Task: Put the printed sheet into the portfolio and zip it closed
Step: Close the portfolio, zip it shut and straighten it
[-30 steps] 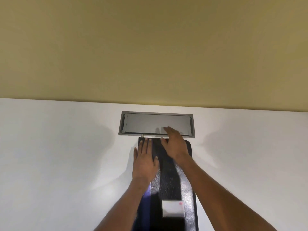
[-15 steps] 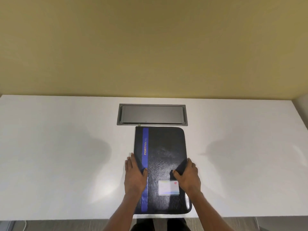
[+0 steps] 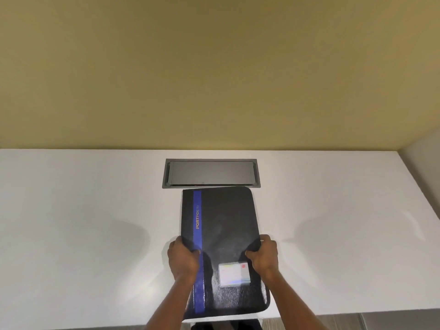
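On the white table (image 3: pixel 71 234), at the near edge, the black portfolio (image 3: pixel 226 222) is held closed, its long axis run from 6 to 12 o'clock and its far end just short of the grey cable hatch (image 3: pixel 210 173). Its blue stripe (image 3: pixel 197 210) is kept at the 9 o'clock side. Both long edges are gripped by 2 hands, the left hand (image 3: pixel 182 258) and the right hand (image 3: pixel 264 256). A yellow wall (image 3: pixel 214 67) is seen at 12 o'clock.

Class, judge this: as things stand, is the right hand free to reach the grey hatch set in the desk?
Probably not yet. The right hand grips the portfolio edge, as does the left hand. The portfolio lies between it and the hatch, whose lid is otherwise uncovered.
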### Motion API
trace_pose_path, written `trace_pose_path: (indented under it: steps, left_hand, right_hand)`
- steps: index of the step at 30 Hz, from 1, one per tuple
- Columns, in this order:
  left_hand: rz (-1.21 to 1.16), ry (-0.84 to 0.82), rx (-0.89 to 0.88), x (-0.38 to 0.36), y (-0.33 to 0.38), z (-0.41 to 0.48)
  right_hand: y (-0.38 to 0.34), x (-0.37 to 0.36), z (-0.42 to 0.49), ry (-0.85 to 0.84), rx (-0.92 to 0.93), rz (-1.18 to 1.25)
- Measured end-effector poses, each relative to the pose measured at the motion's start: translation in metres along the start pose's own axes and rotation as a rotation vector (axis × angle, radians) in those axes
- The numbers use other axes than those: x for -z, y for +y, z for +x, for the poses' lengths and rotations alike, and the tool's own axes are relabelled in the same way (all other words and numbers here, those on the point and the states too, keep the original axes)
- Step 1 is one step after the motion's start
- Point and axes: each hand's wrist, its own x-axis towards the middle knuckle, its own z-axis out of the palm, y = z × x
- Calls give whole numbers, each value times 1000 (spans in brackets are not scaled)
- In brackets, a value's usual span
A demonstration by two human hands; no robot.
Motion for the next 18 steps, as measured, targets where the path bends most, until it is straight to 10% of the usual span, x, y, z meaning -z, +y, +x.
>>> trace_pose_path:
  steps: [18]
  left_hand:
    - [-49,-27,-33,68,67,113]
  right_hand:
    - [-99,-47,71,-146,-11,204]
